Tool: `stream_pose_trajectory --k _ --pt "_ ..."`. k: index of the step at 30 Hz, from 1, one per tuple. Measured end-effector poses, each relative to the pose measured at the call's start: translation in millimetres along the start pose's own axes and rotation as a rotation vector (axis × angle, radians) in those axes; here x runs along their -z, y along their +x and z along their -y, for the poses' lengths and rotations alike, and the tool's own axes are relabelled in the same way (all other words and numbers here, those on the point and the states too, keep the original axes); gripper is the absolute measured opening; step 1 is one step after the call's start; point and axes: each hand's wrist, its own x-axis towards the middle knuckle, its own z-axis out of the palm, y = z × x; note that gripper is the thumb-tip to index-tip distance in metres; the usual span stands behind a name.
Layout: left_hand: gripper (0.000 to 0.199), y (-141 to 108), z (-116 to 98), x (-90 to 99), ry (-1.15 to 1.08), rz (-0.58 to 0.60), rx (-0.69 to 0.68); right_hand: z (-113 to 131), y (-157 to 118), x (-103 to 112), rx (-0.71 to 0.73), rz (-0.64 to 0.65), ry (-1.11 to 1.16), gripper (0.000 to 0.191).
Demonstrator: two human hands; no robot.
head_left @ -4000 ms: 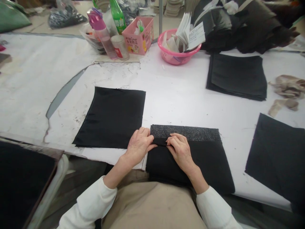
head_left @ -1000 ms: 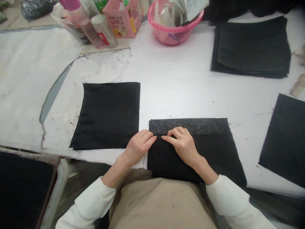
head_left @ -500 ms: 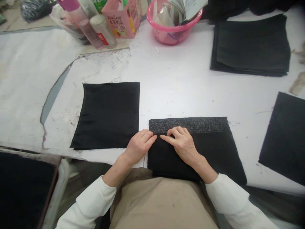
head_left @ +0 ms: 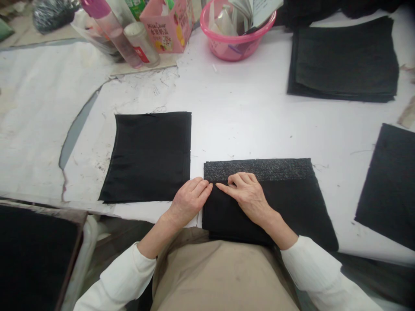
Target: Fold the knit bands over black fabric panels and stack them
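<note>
In front of me lies a black fabric piece [head_left: 292, 211] with a speckled grey-black strip [head_left: 279, 169] along its far edge. My left hand [head_left: 189, 201] is closed at the piece's left edge, thumb and fingers pinching the fabric just where the strip ends. My right hand [head_left: 249, 194] rests a little further right, its fingers curled onto the strip and its thumb stretched toward the left hand along the strip's lower border. It grips the same fabric. The thumb tips are nearly touching. Left of my hands lies another black fabric stack [head_left: 151, 155], flat on the white table [head_left: 246, 116].
At the back stand a pink basin [head_left: 238, 45] of odds and ends, a pink box [head_left: 167, 28] and bottles [head_left: 141, 43]. More black fabric stacks lie at the back right [head_left: 343, 60] and right edge [head_left: 389, 185]. A dark-topped surface [head_left: 32, 255] is at lower left.
Almost nothing differs. The thumbs have shifted very slightly left along the strip's border, and the whole view has moved a little.
</note>
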Motion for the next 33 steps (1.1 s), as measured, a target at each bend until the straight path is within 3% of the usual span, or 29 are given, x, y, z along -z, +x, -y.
stream_pose_trajectory --k 8,13,20,33 --pt "0.019 -9.8 -3.2 11.5 0.088 0.027 0.075 -0.4 0.2 -0.2 0.004 0.012 -0.003 0.033" --pt "0.029 -2.8 -19.1 12.7 0.047 0.002 0.207 1.0 1.1 1.6 0.014 0.022 -0.029 0.030" --pt "0.036 -1.7 -32.5 -5.0 0.050 0.062 0.186 0.0 0.2 3.6 0.009 0.009 -0.029 0.025" --pt "0.044 -2.4 -31.0 -1.5 0.064 0.145 0.176 -26.8 -16.7 13.3 0.066 -0.028 0.000 0.026"
